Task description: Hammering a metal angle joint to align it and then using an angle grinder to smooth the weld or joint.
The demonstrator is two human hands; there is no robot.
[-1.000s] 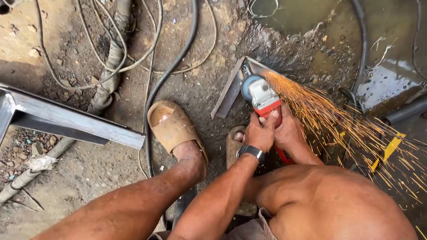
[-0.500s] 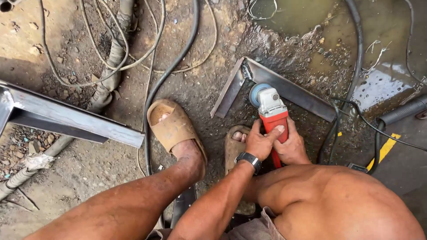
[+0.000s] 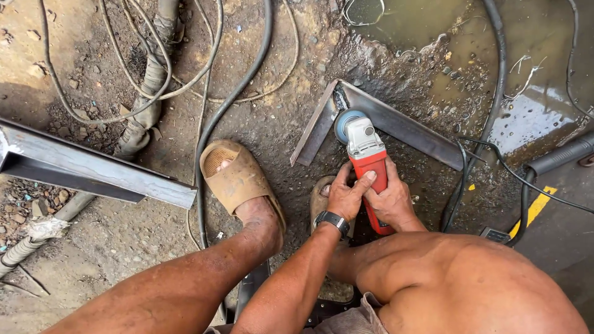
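A steel beam (image 3: 93,167) lies at far left on the dirt floor (image 3: 74,247), a sandal (image 3: 235,176) right of it. The left hand (image 3: 346,195) and right hand (image 3: 390,201) wrap the red grinder (image 3: 368,167), whose disc seems to touch the angle iron (image 3: 383,120). Cables (image 3: 495,124) trail at right.

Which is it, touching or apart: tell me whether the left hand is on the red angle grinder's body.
Touching. The head view shows the left hand with its fingers lying across the red angle grinder, no gap visible.
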